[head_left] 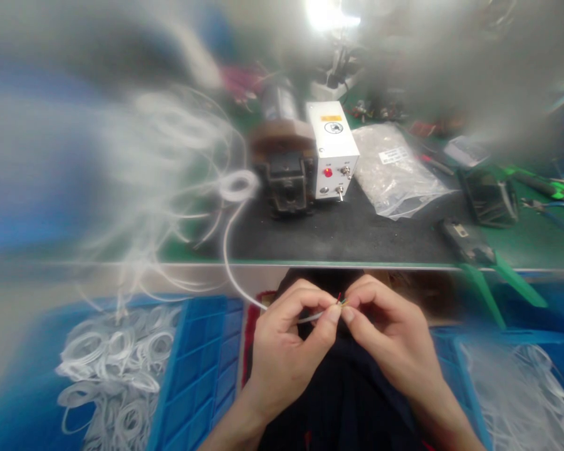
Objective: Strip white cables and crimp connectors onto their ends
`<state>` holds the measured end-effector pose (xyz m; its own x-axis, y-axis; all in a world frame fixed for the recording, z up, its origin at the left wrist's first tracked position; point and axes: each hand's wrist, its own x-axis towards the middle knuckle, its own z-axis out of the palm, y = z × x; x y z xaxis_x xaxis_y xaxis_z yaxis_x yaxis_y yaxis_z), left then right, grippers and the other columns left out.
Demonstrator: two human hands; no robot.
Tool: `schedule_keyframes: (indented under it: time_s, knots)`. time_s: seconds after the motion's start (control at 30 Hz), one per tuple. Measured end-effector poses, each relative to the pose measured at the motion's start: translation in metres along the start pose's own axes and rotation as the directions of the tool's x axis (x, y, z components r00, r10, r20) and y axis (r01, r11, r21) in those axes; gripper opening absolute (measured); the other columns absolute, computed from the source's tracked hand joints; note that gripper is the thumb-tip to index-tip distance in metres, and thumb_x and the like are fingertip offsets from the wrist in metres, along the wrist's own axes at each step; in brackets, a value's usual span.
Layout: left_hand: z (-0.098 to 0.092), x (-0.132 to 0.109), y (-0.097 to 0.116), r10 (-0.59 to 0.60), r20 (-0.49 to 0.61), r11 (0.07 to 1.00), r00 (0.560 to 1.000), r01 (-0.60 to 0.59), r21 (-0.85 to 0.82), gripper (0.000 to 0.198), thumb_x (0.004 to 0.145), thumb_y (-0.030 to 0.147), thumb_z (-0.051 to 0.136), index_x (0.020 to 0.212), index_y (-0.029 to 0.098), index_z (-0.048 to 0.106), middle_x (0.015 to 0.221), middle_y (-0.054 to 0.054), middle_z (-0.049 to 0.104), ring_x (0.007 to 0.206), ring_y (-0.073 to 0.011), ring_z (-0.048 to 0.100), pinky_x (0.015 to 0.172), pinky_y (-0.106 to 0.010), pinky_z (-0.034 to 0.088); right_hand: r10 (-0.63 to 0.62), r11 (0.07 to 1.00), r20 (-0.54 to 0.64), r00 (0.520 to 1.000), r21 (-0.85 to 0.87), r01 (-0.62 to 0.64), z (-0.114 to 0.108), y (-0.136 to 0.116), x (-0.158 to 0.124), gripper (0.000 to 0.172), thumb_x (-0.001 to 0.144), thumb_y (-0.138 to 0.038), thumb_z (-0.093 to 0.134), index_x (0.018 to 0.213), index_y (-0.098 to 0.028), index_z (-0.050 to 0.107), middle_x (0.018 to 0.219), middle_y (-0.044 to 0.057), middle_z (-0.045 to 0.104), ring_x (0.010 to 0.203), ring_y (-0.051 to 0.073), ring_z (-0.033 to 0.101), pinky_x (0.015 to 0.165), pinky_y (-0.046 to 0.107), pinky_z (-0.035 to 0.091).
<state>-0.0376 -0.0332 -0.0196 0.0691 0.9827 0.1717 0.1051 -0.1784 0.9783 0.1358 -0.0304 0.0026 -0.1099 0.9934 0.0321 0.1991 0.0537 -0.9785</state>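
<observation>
My left hand (pixel 294 341) pinches the end of a white cable (pixel 237 285) between thumb and forefinger, in front of the bench edge. From that end stick out thin coloured wires (pixel 339 298), one red and others yellowish-green. Close against it, my right hand (pixel 390 338) has thumb and forefinger pinched on the wire tips. Behind my left hand the cable curves up over the bench edge to a small white coil (pixel 237 185) beside a dark machine (pixel 287 181). How many wires there are is too small to tell.
A white control box (pixel 336 134) with switches adjoins the machine. Right of it lie a clear plastic bag (pixel 395 175) and green-handled pliers (pixel 479 257). Blue crates (pixel 195 369) of coiled white cables stand at both sides below the bench (pixel 207 250). More cables hang blurred at left.
</observation>
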Motion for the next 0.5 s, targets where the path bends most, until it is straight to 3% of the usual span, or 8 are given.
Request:
schedule_keyframes:
  time_s: [0.23, 0.5]
  knots:
    - [-0.0045, 0.0012, -0.0006, 0.049, 0.069, 0.995, 0.996, -0.055, 0.086, 0.017, 0.098, 0.006, 0.074, 0.098, 0.022, 0.074, 0.092, 0.001, 0.072, 0.083, -0.0127, 0.067, 0.076, -0.023, 0.052, -0.169, 0.969, -0.044, 0.985, -0.192, 0.158, -0.0042, 0.0008, -0.0017, 0.017, 0.097, -0.01, 0.07, 0.09, -0.025, 0.067, 0.087, -0.001, 0.067, 0.076, 0.016, 0.063, 0.066, 0.03, 0.048]
    - [-0.006, 0.0014, -0.0003, 0.036, 0.076, 0.996, 0.996, -0.042, 0.076, 0.016, 0.099, 0.006, 0.072, 0.096, 0.022, 0.071, 0.09, 0.001, 0.07, 0.081, -0.0136, 0.066, 0.072, -0.025, 0.052, -0.036, 0.998, 0.001, 0.999, -0.048, 0.036, -0.006, 0.0003, -0.003, 0.006, 0.102, -0.021, 0.075, 0.1, -0.027, 0.074, 0.096, 0.002, 0.07, 0.082, 0.018, 0.067, 0.064, 0.029, 0.052]
